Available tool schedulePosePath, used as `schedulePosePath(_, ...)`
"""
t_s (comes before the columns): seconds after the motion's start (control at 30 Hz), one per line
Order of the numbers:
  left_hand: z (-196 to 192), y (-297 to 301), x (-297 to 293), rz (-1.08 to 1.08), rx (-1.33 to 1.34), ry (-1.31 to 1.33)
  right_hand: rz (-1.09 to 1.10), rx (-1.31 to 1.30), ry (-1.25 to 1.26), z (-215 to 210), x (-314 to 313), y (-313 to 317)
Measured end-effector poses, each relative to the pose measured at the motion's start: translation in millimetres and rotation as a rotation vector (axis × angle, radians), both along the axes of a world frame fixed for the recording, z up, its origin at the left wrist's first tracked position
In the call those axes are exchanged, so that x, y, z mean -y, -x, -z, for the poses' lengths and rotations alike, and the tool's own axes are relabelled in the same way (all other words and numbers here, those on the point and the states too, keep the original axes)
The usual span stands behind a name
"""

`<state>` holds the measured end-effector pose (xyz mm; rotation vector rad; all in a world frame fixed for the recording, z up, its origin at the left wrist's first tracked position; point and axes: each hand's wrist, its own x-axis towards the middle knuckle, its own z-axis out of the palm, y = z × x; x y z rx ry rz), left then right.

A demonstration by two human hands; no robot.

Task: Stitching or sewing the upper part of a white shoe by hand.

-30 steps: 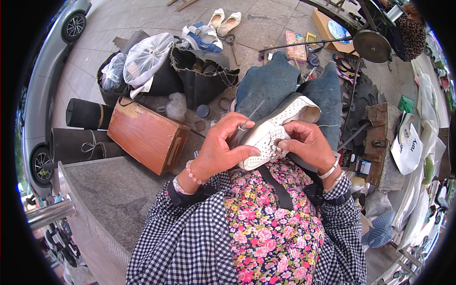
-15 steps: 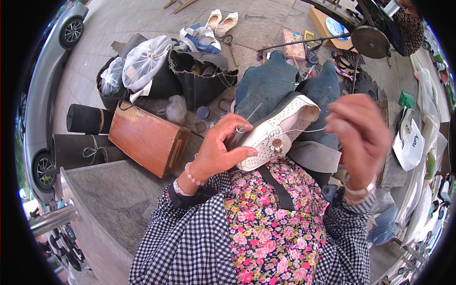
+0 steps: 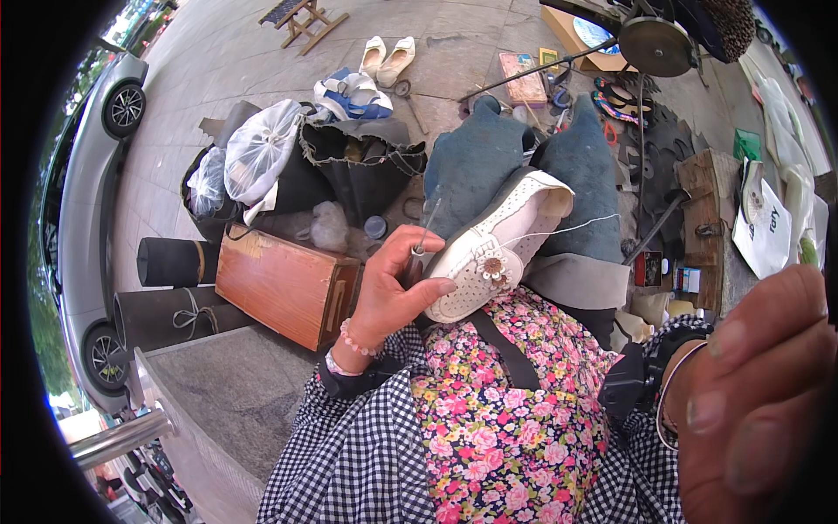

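My left hand (image 3: pixel 391 284) grips the toe end of a white perforated shoe (image 3: pixel 467 262) with a flower ornament (image 3: pixel 494 269), thumb on its upper. A thin needle-like metal tool (image 3: pixel 429 224) sticks up from the same hand's fingers; its lower end is hidden. The shoe rests over my lap, its heel end pointing away. White thread (image 3: pixel 559 230) runs slack from the shoe's opening to the right. Out at the right edge, close to the camera, my right hand (image 3: pixel 755 406) has its fingers curled together; what they hold, if anything, is hidden.
A wooden box (image 3: pixel 281 288) and rolled black sheets (image 3: pixel 166 307) lie at the left. Beyond them stand black bags (image 3: pixel 362 179) with clear plastic bags (image 3: pixel 262 148). White shoes (image 3: pixel 395 61) stand farther off. A metal machine (image 3: pixel 653 48) rises at the far right, above a wooden crate (image 3: pixel 704 227).
My right hand has swung away from the shoe, toward the lower right and nearer the camera. The thread hangs slacker. My left hand still holds the shoe, and the whole view has shifted slightly.
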<state>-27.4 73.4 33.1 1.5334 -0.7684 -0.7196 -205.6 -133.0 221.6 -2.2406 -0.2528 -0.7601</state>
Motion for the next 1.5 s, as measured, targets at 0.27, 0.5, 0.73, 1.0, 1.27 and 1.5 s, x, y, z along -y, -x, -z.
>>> schedulePosePath(0.27, -1.7, -1.9, -0.3, 0.007, 0.021, -0.011, 0.048, 0.039, 0.039, -7.5, -15.6, -19.3)
schedulePosePath(0.5, -3.3, 1.7, -3.7, -0.009, 0.005, -0.015, 0.079, 0.08, 0.135, -17.7, -17.6, -39.7)
schedulePosePath(0.73, -0.7, -0.3, -0.8, -0.008, -0.017, 0.019, 0.123, 0.114, 0.154, -18.3, -12.2, -22.4)
schedulePosePath(1.0, 0.4, -1.4, 2.9, 0.025, 0.086, 0.024, 0.17, 0.148, 0.156, -16.1, -14.5, -24.2)
schedulePosePath(1.27, 1.9, -1.8, 1.2, 0.024, 0.099, 0.035, 0.212, 0.181, 0.196, -19.9, -20.7, -21.9)
schedulePosePath(1.5, 2.3, -2.3, 0.4, 0.036, 0.136, 0.03, 0.254, 0.215, 0.238, -23.5, -25.9, -30.3)
